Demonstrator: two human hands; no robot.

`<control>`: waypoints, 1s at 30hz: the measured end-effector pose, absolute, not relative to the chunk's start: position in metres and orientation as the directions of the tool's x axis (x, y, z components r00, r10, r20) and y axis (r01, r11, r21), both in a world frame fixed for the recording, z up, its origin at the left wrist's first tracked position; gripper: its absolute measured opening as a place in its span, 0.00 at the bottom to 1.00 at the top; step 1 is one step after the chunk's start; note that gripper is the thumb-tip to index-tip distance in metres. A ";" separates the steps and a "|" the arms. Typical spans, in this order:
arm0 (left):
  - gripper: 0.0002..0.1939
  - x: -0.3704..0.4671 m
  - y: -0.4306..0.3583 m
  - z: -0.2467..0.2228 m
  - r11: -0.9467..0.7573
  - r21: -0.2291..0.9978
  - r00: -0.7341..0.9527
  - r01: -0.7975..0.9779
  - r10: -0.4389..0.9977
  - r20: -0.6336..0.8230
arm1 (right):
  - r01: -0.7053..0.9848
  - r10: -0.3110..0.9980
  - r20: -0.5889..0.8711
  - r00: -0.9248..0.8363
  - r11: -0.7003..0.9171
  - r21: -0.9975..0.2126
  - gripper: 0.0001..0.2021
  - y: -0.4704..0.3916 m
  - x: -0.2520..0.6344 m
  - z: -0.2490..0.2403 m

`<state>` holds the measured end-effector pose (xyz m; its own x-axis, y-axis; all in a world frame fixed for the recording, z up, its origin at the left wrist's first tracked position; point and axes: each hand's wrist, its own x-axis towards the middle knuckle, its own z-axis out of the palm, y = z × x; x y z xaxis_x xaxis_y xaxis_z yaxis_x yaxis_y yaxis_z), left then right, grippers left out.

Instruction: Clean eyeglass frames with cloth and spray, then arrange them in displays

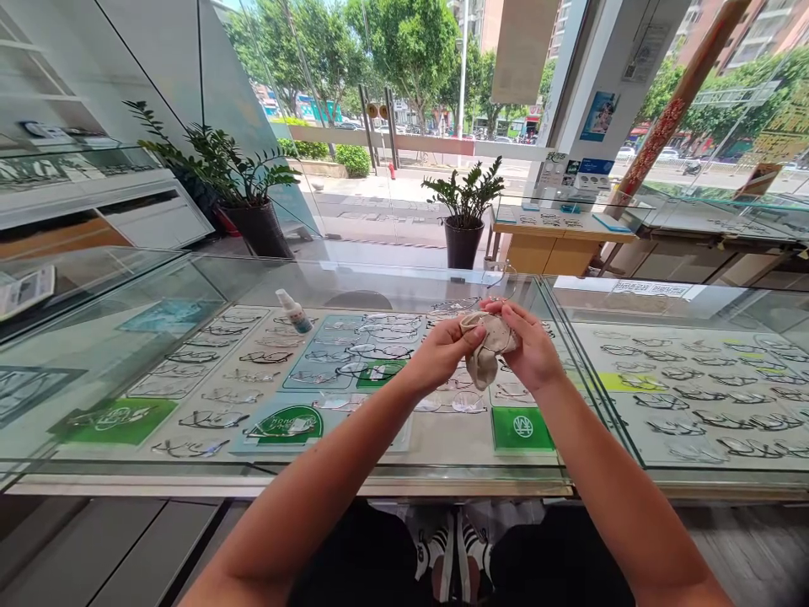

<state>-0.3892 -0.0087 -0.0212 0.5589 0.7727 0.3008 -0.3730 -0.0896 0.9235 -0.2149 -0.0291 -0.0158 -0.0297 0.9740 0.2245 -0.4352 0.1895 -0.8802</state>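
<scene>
Both hands meet above the glass display case. My left hand (450,350) pinches the left side of a crumpled beige cloth (485,364) between thumb and fingers. On the cloth's right side, my right hand (529,344) has its fingers wrapped round the fabric. Thin-rimmed eyeglasses (506,274) seem to stick up just behind the fingers; the part inside the cloth is hidden. The cloth's lower end hangs loose below the fingertips.
A white spray bottle (294,312) stands on the glass case (354,482) at left. Rows of eyeglasses and green cards (522,428) lie inside. Beyond are potted plants (463,236) and a wooden cabinet (549,253). Another case (695,482) adjoins at right.
</scene>
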 end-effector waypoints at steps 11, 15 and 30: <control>0.23 -0.390 -0.012 -0.019 -0.072 0.920 0.615 -0.385 0.723 0.314 | -0.465 0.974 0.215 -0.071 0.158 -0.871 0.13 -0.030 -0.215 -0.014; 0.24 -0.391 -0.012 -0.018 -0.076 0.923 0.622 -0.378 0.717 0.314 | -0.457 0.978 0.199 -0.062 0.149 -0.877 0.14 -0.031 -0.216 -0.013; 0.25 -0.385 -0.014 -0.022 -0.263 0.925 0.446 -0.273 0.818 0.364 | -0.445 0.971 0.200 -0.134 0.121 -0.887 0.15 -0.035 -0.221 -0.011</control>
